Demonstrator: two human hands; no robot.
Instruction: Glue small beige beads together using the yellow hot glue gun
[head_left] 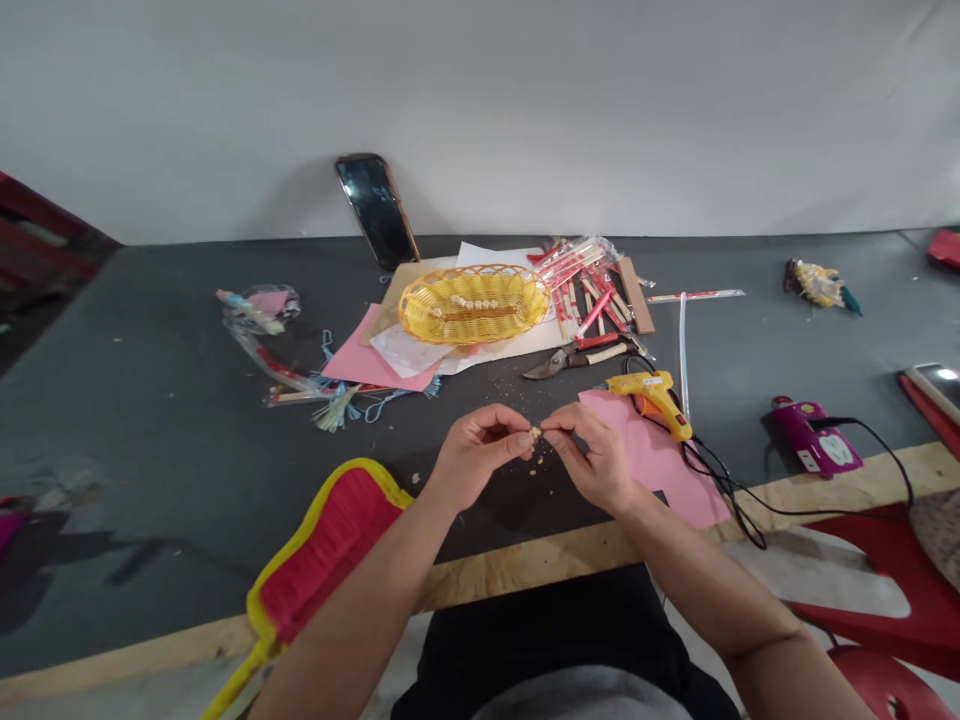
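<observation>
Over the front part of the grey table (187, 420), my left hand (484, 448) and my right hand (589, 452) meet fingertip to fingertip. Both are closed in a pinch on a small pale beaded piece (535, 433) between them. Pale crumbs lie on the table just below it. Behind my hands stands a yellow woven basket (474, 325) with a row of small pale pieces (476, 303) in it. To the right of my right hand, a yellow glue gun (652, 392) rests partly on pink paper (660, 460).
Pruning shears (577, 357) and wrapped chopsticks (600, 290) lie right of the basket. A phone (379, 212) leans on the wall. A red-and-yellow fan (337, 540) is near my left forearm. A purple power socket (816, 437) with a black cable sits on the right.
</observation>
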